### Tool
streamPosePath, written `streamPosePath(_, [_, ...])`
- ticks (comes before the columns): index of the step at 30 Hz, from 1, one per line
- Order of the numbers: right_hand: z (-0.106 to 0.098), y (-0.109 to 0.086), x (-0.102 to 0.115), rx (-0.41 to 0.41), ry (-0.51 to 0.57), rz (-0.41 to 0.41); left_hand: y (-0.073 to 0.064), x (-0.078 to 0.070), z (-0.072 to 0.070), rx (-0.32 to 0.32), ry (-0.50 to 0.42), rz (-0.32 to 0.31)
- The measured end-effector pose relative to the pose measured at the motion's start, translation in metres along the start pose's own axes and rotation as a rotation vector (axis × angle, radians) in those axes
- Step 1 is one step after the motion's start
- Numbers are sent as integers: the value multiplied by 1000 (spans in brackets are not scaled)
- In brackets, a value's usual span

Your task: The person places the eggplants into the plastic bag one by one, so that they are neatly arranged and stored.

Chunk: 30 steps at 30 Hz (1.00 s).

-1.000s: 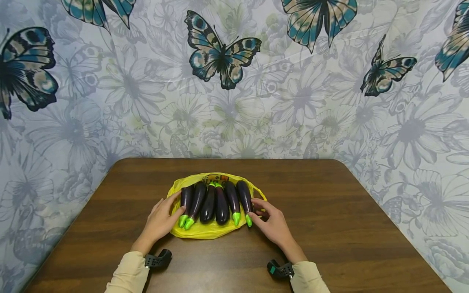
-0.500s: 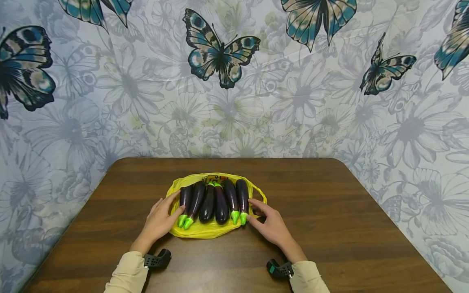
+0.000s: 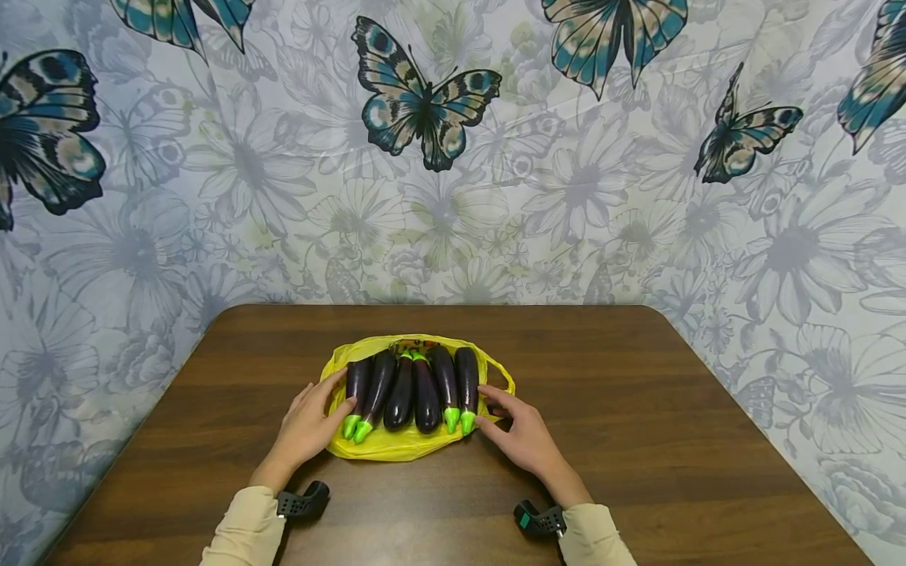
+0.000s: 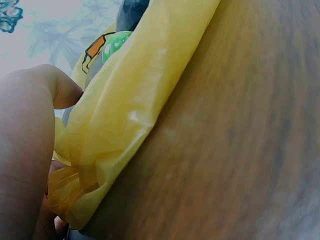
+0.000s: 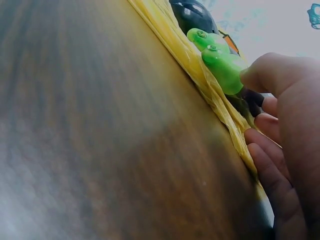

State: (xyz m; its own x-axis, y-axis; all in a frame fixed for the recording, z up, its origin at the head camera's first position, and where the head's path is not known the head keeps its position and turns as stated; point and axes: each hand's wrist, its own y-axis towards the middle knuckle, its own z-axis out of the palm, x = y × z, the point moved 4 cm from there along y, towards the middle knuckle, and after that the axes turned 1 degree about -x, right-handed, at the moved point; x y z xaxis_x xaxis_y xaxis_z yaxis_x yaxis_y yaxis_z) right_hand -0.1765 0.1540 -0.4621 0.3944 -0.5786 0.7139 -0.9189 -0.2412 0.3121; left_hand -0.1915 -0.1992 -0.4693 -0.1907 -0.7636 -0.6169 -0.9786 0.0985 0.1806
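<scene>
Several dark purple eggplants (image 3: 427,397) with bright green caps lie side by side on a yellow plastic bag (image 3: 382,450); the two middle ones have their caps at the far end. The left hand (image 3: 307,428) rests against the bag's left side, thumb and fingertips at the leftmost eggplant (image 3: 358,385). On the other side, the right hand (image 3: 521,431) touches the rightmost eggplant (image 3: 467,381) with thumb and index finger. Its thumb meets the green cap (image 5: 225,72) in the right wrist view. In the left wrist view, yellow plastic hides most of the eggplants.
The brown wooden table (image 3: 637,440) has rounded far corners. Behind it hangs a pale cloth (image 3: 587,228) printed with flowers and butterflies. A handle loop (image 3: 506,371) of the bag sticks out beside the right hand. Black bands (image 3: 304,501) sit on both wrists.
The right hand has shifted slightly left, and the rightmost eggplant's green end has moved left against its neighbour, so it lies straighter. The left hand has stayed almost still.
</scene>
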Motion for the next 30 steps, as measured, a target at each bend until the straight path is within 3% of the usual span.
streamPosePath(30, [2,0,-1,-6,2,-7,-2,1,-2,-3,-6,-13])
